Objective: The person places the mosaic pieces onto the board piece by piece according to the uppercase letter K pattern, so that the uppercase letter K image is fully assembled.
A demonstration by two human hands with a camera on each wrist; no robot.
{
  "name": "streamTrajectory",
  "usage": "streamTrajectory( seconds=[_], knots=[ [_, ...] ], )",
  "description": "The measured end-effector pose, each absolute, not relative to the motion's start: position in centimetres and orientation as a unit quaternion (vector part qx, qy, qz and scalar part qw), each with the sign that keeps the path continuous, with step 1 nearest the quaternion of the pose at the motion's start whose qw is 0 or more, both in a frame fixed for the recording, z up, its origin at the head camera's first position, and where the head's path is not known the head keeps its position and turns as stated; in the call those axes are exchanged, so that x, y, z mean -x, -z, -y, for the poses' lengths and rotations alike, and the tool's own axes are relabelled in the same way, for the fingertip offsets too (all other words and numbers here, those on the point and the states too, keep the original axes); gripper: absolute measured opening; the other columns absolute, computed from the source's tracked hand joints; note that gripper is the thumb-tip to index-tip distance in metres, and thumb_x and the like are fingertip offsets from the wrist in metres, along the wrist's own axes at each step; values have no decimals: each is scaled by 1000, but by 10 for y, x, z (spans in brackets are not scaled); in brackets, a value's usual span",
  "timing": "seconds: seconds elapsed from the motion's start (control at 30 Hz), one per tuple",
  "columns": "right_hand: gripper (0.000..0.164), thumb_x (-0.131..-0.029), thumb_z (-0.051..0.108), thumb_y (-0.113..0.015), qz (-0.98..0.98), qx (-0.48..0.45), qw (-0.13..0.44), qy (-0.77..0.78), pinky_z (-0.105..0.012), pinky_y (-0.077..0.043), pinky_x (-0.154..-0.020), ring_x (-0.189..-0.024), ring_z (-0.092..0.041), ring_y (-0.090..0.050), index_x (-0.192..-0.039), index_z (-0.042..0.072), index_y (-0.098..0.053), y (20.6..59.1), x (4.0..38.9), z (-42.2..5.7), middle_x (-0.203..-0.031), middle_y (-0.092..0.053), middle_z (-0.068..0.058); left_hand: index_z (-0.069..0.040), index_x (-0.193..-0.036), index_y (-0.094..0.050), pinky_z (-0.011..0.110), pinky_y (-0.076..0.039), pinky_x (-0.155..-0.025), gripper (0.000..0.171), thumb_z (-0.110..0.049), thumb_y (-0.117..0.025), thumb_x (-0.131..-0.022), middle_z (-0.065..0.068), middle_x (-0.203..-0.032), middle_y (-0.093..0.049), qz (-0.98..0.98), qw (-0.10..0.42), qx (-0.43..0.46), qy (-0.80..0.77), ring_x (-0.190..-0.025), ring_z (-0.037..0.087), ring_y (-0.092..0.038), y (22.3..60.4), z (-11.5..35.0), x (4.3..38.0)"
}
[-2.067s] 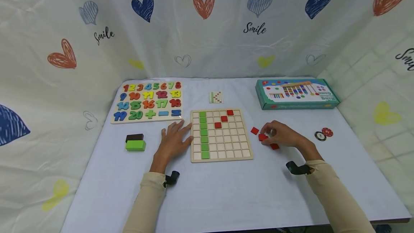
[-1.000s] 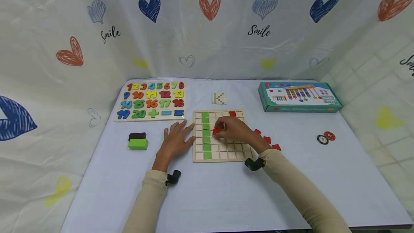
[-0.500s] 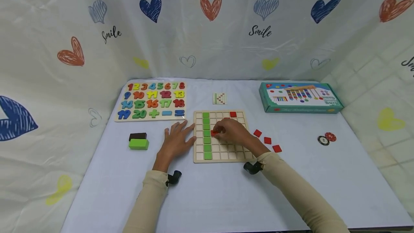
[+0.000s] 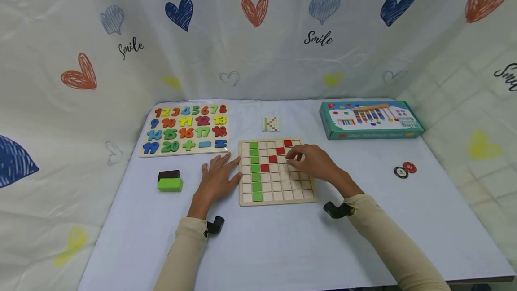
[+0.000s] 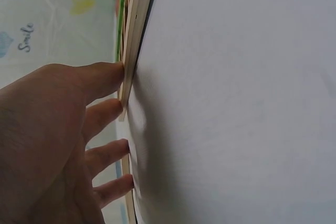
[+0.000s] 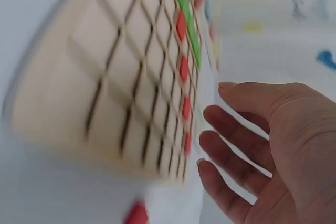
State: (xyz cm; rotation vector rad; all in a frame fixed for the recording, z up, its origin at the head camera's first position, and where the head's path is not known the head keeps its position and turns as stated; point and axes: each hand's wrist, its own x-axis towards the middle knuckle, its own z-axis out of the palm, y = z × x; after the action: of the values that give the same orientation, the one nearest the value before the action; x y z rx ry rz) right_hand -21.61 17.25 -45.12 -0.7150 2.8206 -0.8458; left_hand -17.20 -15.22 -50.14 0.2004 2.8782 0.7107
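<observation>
A wooden grid board [image 4: 277, 186] lies mid-table, with a column of green tiles [image 4: 256, 177] and a slanting line of red tiles, the lowest red tile [image 4: 264, 168] beside the green column. My left hand [image 4: 216, 181] spreads its fingers at the board's left edge; in the left wrist view its thumb touches the wooden side [image 5: 137, 19]. My right hand [image 4: 313, 160] hovers over the board's right side, fingers loosely bent and holding nothing. A loose red tile [image 6: 137, 213] shows low in the right wrist view; in the head view my right hand and forearm hide the loose tiles.
Behind the board lies a small pattern card [image 4: 271, 124]. A number puzzle board [image 4: 183, 151] lies at the back left, a green box [image 4: 371, 134] at the back right. A green block [image 4: 170, 185] and dark block [image 4: 168, 174] are left; two round chips [image 4: 409, 167] are right.
My right hand brought a red tile from the pile to the board, laid it beside the green column, let go, and has moved back to the right. My left hand stayed at the board's edge.
</observation>
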Motion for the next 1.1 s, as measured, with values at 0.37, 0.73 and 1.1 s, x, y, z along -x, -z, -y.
streamTrajectory(
  seconds=[0.37, 0.73, 1.1],
  knots=[
    [51, -92, 35, -85, -937, 128, 213, 246, -42, -57, -84, -108, -33, -59, -130, 6, -67, 443, 222, -272, -125, -64, -20, -27, -162, -47, 74, -11, -124, 62, -43, -65, -105, 8, -174, -31, -965, 85, -68, -237, -161, 37, -18, 497, 154, 171],
    [34, -96, 29, -81, -941, 105, 127, 297, -36, -52, -78, -99, -28, -58, -116, 5, -69, 481, 221, -261, -109, -65, -12, -27, -162, -47, 75, -9, -124, 63, -42, -66, -104, 8, -174, -31, -963, 87, -67, -245, -161, 38, -18, 498, 153, 171],
    [33, -96, 23, -80, -928, 89, 127, 340, -33, -53, -71, -94, -27, -58, -117, 6, -62, 484, 216, -267, -104, -64, -11, -27, -162, -47, 75, -10, -124, 63, -42, -66, -104, 8, -174, -31, -963, 83, -68, -247, -161, 38, -18, 499, 153, 171]
  ],
)
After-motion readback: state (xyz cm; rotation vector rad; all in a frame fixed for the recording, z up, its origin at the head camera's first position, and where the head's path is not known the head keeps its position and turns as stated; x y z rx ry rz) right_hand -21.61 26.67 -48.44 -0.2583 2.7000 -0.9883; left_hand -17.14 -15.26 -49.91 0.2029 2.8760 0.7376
